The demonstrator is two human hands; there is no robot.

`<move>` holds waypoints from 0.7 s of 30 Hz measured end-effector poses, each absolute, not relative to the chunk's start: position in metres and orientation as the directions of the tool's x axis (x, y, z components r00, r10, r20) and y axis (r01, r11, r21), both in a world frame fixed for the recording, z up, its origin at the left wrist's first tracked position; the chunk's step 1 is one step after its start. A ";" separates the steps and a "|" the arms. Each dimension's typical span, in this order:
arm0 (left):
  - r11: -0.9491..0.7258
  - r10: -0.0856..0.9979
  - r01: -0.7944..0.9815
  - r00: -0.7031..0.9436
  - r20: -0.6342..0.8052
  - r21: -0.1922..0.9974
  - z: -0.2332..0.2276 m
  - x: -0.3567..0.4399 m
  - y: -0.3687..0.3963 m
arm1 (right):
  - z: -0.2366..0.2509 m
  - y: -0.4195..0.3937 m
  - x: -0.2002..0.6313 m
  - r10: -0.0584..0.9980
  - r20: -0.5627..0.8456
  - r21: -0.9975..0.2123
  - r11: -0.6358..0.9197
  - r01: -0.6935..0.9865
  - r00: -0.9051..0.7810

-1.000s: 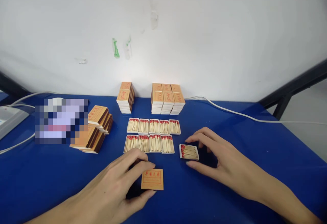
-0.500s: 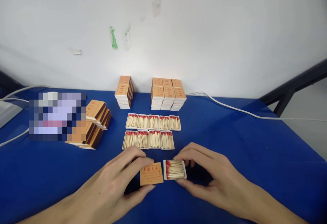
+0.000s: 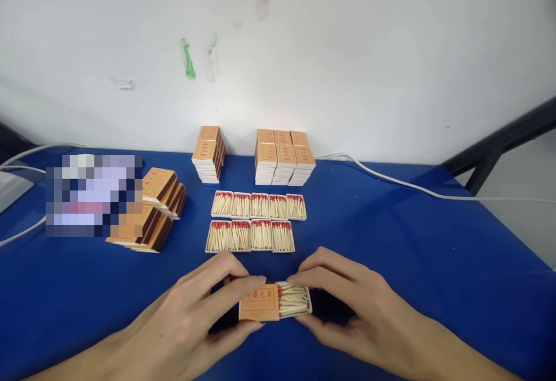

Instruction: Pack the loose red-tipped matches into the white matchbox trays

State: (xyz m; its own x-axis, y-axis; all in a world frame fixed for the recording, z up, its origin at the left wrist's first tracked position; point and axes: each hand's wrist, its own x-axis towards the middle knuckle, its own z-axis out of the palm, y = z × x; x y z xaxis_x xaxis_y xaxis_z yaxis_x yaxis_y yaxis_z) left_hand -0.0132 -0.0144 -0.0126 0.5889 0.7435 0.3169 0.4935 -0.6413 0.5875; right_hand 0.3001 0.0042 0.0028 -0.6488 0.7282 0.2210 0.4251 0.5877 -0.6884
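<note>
My left hand point(image 3: 204, 306) is closed on an orange matchbox sleeve point(image 3: 259, 303) with red characters on top, thumb below and fingers above. Between the thumb and fingers of my right hand point(image 3: 347, 300) is a white matchbox tray point(image 3: 310, 301) filled with red-tipped matches point(image 3: 293, 300). The tray's left end sits inside the sleeve's mouth, while its right part sticks out uncovered. Just beyond my hands lie two rows of open trays of matches point(image 3: 261, 236), heads pointing away from me.
Toward the wall stand two stacks of matchboxes, a narrow stack point(image 3: 205, 152) and a wider stack point(image 3: 284, 155). At left, a leaning heap of orange sleeves point(image 3: 158, 187) lies beside a pixelated object point(image 3: 93, 196). A white cable point(image 3: 391, 183) runs across the blue table point(image 3: 391, 230).
The tray has moved left and its end has entered the sleeve; before, a small gap lay between them. The view has shifted slightly.
</note>
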 end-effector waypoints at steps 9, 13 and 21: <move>-0.639 0.746 0.463 0.569 0.347 0.614 -0.014 -0.014 -0.014 | -0.005 0.002 0.303 0.684 0.341 -0.597 0.688 0.413 -0.646; -0.605 0.775 0.461 0.527 0.349 0.649 -0.015 -0.014 -0.012 | -0.004 0.001 0.306 0.642 0.373 -0.507 0.745 0.432 -0.669; -0.443 0.843 0.469 0.507 0.178 0.764 0.000 -0.012 -0.008 | 0.005 0.003 0.305 0.581 0.425 -0.450 0.801 0.394 -0.694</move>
